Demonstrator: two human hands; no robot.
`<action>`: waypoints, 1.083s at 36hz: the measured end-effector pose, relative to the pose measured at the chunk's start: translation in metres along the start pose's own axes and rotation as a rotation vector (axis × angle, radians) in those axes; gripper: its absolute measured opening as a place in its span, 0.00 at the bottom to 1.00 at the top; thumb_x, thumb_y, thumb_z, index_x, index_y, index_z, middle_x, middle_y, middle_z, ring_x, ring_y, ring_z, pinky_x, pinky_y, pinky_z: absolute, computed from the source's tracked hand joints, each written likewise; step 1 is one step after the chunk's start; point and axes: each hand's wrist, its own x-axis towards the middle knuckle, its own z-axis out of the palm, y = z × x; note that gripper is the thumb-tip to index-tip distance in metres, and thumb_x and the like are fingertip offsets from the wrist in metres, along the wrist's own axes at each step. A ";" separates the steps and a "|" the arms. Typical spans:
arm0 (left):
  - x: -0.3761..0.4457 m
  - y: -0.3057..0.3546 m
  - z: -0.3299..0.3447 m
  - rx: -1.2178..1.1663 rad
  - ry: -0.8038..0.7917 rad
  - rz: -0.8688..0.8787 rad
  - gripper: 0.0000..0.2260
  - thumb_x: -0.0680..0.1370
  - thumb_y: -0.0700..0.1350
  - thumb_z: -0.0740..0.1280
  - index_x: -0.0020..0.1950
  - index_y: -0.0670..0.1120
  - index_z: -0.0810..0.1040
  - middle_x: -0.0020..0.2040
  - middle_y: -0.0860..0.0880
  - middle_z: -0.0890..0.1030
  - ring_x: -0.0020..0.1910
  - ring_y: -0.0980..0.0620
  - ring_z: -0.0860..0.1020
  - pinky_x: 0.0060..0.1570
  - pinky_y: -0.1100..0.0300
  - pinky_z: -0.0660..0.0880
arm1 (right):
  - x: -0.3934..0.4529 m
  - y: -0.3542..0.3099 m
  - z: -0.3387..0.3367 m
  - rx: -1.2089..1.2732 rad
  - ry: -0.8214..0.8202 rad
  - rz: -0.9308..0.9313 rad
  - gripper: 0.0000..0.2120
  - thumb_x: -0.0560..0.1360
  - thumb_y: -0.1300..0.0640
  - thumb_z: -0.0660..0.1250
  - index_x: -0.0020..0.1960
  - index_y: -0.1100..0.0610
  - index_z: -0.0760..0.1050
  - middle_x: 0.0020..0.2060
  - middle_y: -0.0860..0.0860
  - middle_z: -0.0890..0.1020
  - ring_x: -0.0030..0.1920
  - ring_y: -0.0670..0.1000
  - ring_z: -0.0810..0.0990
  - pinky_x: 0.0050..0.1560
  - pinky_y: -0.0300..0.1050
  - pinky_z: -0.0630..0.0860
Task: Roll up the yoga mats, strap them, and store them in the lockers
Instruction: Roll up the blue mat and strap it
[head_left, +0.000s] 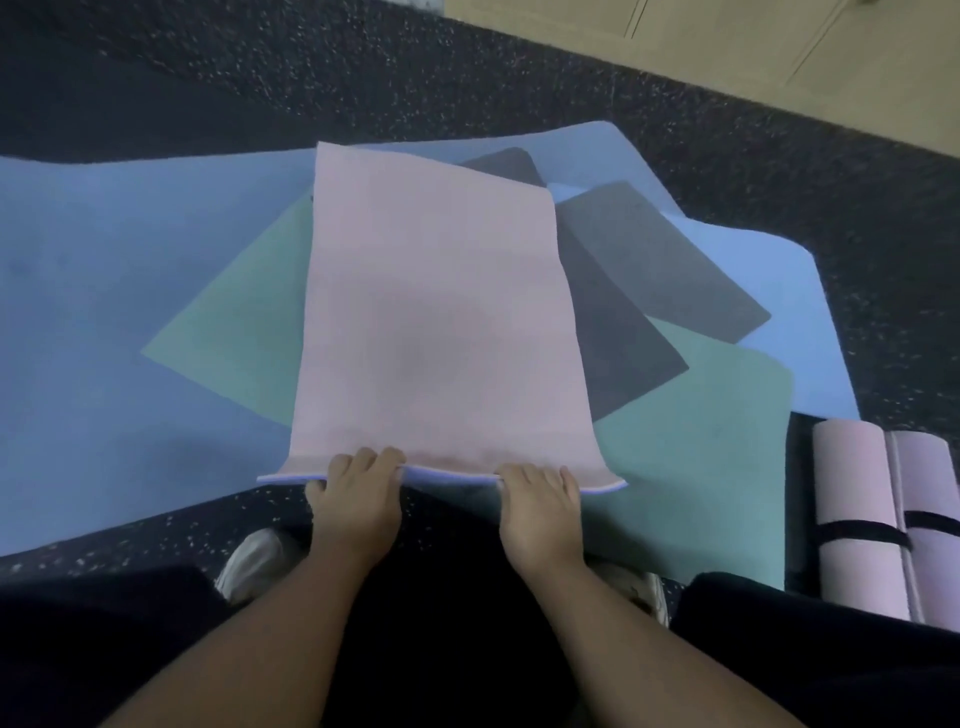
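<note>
The left hand (358, 493) and right hand (540, 501) each grip the near edge of the flat pink foam yoga mat (436, 322), fingers curled over it. It overlies green (228, 338), grey (660, 265) and blue mats (78, 291) on the speckled black floor (260, 73); two rolled, strapped pink mats (883, 514) lie right.

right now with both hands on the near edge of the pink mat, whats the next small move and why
Probably curl that near edge over and away to start the first tight turn. The left hand and right hand both grip the near edge of the pink mat, which is lifted slightly and not yet rolled. The mat lies flat on top of the pile, so nothing blocks the roll.
</note>
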 end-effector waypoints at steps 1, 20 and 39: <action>0.001 0.001 0.003 -0.016 -0.009 -0.022 0.19 0.75 0.55 0.47 0.49 0.53 0.76 0.45 0.49 0.76 0.48 0.44 0.75 0.42 0.51 0.62 | 0.001 -0.001 0.002 0.006 -0.017 0.026 0.10 0.71 0.56 0.56 0.37 0.51 0.76 0.31 0.47 0.77 0.32 0.54 0.77 0.46 0.48 0.62; 0.023 0.019 0.025 0.168 0.226 0.098 0.14 0.59 0.34 0.73 0.40 0.43 0.74 0.42 0.41 0.72 0.41 0.42 0.65 0.35 0.51 0.68 | 0.038 0.020 0.022 0.039 -0.490 -0.003 0.08 0.82 0.57 0.52 0.59 0.52 0.68 0.61 0.51 0.71 0.63 0.55 0.66 0.55 0.50 0.60; 0.021 -0.022 0.042 0.225 0.224 0.476 0.16 0.67 0.45 0.63 0.53 0.45 0.73 0.47 0.45 0.75 0.45 0.44 0.67 0.42 0.52 0.60 | 0.055 0.018 0.038 -0.117 -0.227 -0.010 0.10 0.75 0.52 0.56 0.45 0.55 0.74 0.44 0.52 0.74 0.47 0.54 0.65 0.43 0.48 0.55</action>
